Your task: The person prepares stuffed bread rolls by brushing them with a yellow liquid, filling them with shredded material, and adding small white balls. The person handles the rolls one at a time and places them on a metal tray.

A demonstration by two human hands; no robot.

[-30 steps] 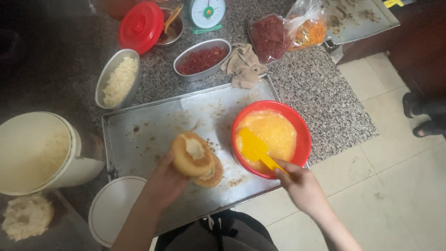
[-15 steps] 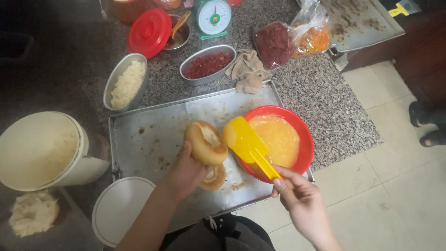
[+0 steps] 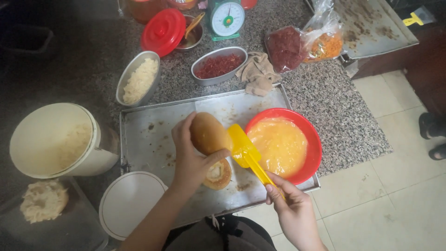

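At the far left of your view a lump of pale crumbly stuff (image 3: pixel 44 201) lies low on a dark surface, and above it stands a big cream bucket (image 3: pixel 60 139), open at the top. Just beside the bucket's foot is a round white lid (image 3: pixel 130 203), which overlaps the near left corner of the metal baking tray (image 3: pixel 148 135). Behind the tray, on the speckled stone counter (image 3: pixel 334 116), you have an oval tin of pale shreds (image 3: pixel 138 82), a red lid (image 3: pixel 163 31) leaning over a small metal bowl, an oval tin of red shreds (image 3: pixel 219 65), a green kitchen scale (image 3: pixel 226 17), a crumpled cloth (image 3: pixel 256 74) and two plastic bags, one dark red (image 3: pixel 284 48), one orange (image 3: pixel 325 45).

Your left hand (image 3: pixel 193 160) is over the tray, fingers curled and clamped round a golden bun top (image 3: pixel 209 135), held tilted above the tray. Directly under it the bun's lower half (image 3: pixel 218 175) rests on the tray with a pale filling showing, partly hidden by your thumb.

Your right hand (image 3: pixel 290 211) is closed on the handle of a yellow spatula (image 3: pixel 245 151); its blade touches the right side of the bun top. Just to the right, on the tray's corner, sits the red bowl (image 3: pixel 316 148) of yellow batter, well within reach. A person's dark shoe (image 3: pixel 429 125) shows on the tiled floor at the far right.
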